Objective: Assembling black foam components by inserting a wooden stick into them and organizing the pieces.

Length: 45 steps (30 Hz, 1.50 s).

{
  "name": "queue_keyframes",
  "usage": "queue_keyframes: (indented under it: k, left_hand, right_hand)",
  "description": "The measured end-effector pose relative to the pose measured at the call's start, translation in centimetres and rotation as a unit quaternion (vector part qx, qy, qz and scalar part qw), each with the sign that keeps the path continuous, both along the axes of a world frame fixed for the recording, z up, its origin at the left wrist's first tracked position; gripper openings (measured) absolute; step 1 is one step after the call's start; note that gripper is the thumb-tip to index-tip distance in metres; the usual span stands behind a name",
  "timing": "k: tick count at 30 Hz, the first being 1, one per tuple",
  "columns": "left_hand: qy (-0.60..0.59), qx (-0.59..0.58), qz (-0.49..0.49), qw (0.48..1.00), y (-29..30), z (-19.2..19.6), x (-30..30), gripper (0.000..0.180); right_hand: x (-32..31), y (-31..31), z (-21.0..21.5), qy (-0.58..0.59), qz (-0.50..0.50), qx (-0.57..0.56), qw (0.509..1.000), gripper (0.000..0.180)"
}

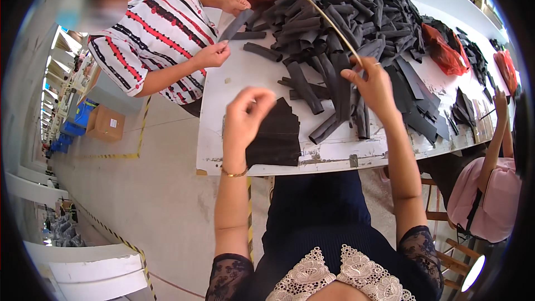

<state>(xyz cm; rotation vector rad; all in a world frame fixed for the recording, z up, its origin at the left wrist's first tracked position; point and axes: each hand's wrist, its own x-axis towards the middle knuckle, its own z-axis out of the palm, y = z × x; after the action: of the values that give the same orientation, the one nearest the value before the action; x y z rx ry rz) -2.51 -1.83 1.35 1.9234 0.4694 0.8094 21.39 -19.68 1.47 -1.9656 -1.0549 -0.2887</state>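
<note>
I'm watching remotely via head cam: the R hand (pixel 376 86) is gripping the thin tan stick (pixel 334 25) near its lower end, thumb and fingers closing on it. The L hand (pixel 245 114) is hanging over the black sheets (pixel 276 140) w/ fingers loosely curling; nothing's showing in them, but they're blurry, so I can't tell if they're pinching anything small.

To do this well, I'd be holding the stick lightly & clear of the dark tubes (pixel 362 14) so it isn't snagging, and lifting one sheet at a time, squaring the stack first.

Looks-wise, the stick is running slim & pale, slanting up-left across the pile. The sheets are lying flat near the table's (pixel 212 134) near edge, matte, upper corners fanning out. The tubes are heaping up beyond, dark grey, soft-looking, some flattening, others showing open ends.
</note>
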Motion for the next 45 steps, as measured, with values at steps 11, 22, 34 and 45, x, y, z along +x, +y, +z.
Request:
queue_keyframes:
  k: [11,22,34,45]
  left_hand:
    - [0.092,0.234,-0.131,0.959,3.4,-3.9,1.0,0.011]
    - [0.116,0.182,-0.13,0.968,3.0,-1.7,-0.3,0.011]
    - [-0.243,0.151,0.081,0.955,-6.8,-2.5,-1.7,0.055]
    - [-0.323,-0.535,-0.025,0.78,-9.9,-6.2,2.1,0.032]
  right_hand:
    - [-2.5,-10.7,-1.7,0.143,0.184,-0.111,0.966,0.02]
    - [-3.6,-12.1,-1.2,0.125,0.237,-0.182,0.946,0.019]
    - [-10.1,-6.6,-4.5,0.283,0.342,-0.072,0.893,0.027]
    - [-16.6,-6.3,-9.9,0.146,0.162,-0.021,0.976,0.036]
